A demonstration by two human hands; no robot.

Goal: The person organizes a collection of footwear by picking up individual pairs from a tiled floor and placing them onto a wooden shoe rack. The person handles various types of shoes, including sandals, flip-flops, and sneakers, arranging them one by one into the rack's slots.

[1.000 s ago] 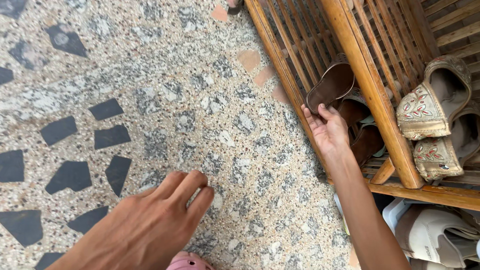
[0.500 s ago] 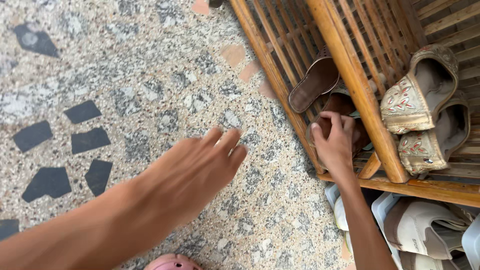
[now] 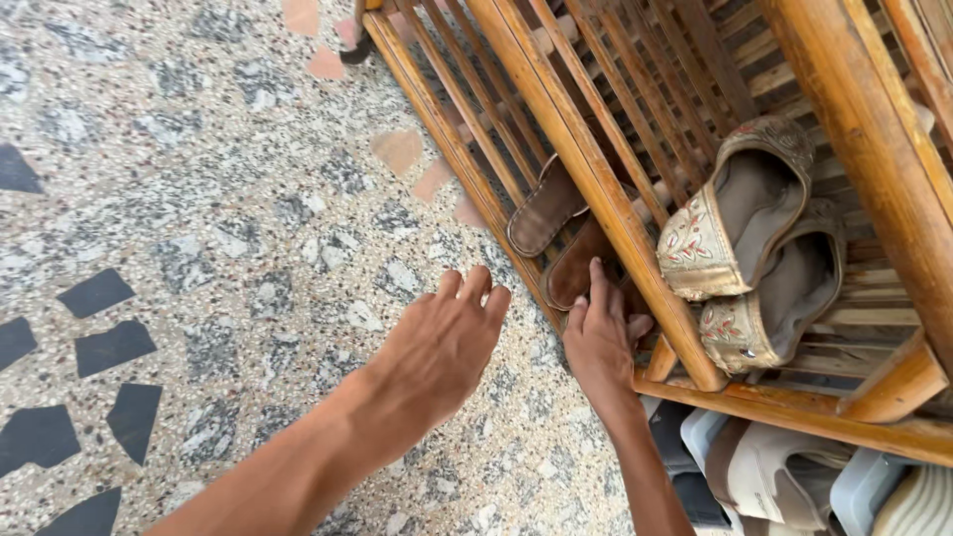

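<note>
Right hand [image 3: 599,342]: fingers closed on brown sandal [image 3: 579,266] at rack [image 3: 596,179] edge. Left hand [image 3: 442,342]: fingers extended, empty, over open floor [image 3: 218,199].

Left hand [image 3: 437,347] outstretched, palm down, fingers together; right hand [image 3: 599,342] reaching forward, fingers curled.

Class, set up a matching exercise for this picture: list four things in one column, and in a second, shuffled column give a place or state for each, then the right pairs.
Things:
1. left hand
2. right hand
3. pair of beige embroidered slip-on shoes
4. brown leather sandals

Places or states:
A. on the slatted wooden shoe rack's shelf, right of its slanted post
B. over the speckled terrazzo floor, holding nothing
C. fingers touching a sandal
D. tucked behind the rack's front slats

Pairs: 1-B, 2-C, 3-A, 4-D
</note>
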